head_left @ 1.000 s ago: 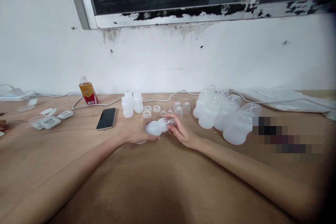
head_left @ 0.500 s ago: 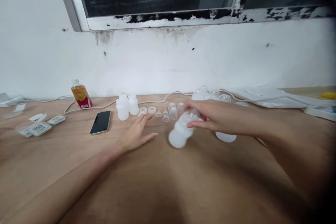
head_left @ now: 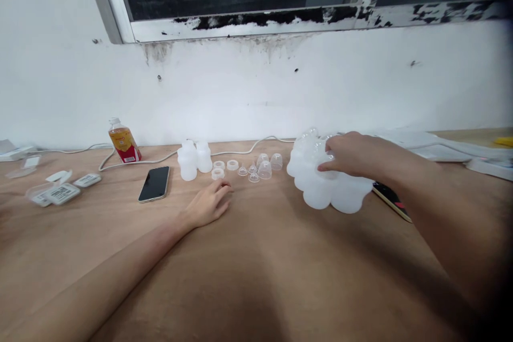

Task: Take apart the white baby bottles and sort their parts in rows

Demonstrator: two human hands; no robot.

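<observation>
At the right, my right hand (head_left: 348, 155) is closed around the clear domed top of a white baby bottle (head_left: 318, 192). That bottle stands against several similar capped bottles (head_left: 301, 168), and my fingers partly hide its top. My left hand (head_left: 210, 203) rests on the table with its fingers loosely curled in, holding nothing. Just beyond it lie white screw rings (head_left: 218, 173), clear bottle teats (head_left: 254, 177) and clear domed caps (head_left: 265, 170). Several uncapped white bottles (head_left: 188, 165) are grouped behind my left hand.
A phone (head_left: 154, 184) lies left of the bottles, near a drink bottle (head_left: 123, 141). Small labelled boxes (head_left: 62, 194) sit far left. A white cable (head_left: 256, 144) runs along the wall. Beside my right wrist a dark flat object (head_left: 390, 200) shows partly.
My right hand has carried the capped baby bottle rightward and set it against the cluster. My left hand has drawn slightly back and its outstretched fingers have curled.
</observation>
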